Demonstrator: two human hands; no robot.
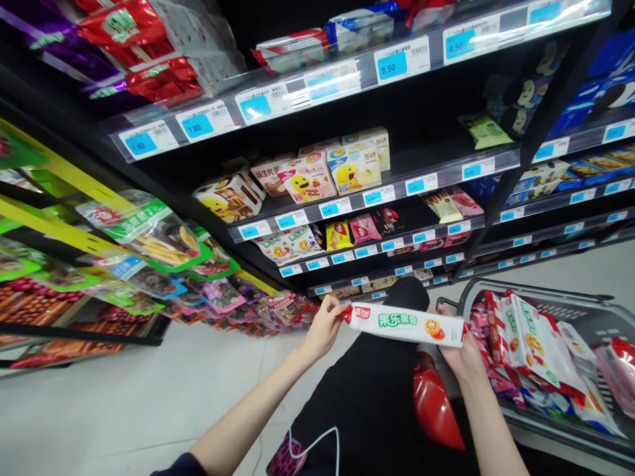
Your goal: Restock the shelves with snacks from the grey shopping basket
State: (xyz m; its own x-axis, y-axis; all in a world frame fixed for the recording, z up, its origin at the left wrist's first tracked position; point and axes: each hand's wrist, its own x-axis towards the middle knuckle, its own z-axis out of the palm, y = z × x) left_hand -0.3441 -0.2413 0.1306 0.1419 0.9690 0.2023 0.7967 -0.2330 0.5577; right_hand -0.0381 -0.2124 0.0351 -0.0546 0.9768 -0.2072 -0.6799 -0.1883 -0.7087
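Note:
A long white biscuit packet (pixel 407 325) with red ends and green lettering stretches between my two hands, above my dark-clothed leg. My left hand (pixel 323 328) pinches its left red end. Around the other end, the fingers of my right hand (pixel 461 357) are closed, partly hidden behind the packet. Just right of that hand stands a grey shopping basket (pixel 585 301) filled with snack packets, among them a larger white and red biscuit pack (pixel 540 344). A shiny red package (pixel 436 403) shows below my right hand, beside my leg.
Ahead, dark shelves carry boxed biscuits (pixel 310 175), small snack packs (pixel 338 236) and price tags (pixel 401 61). Bagged dried snacks (pixel 159 231) hang on a rack at the left. A white cable (pixel 317 436) loops near my lap, above the pale tiled floor (pixel 208 390).

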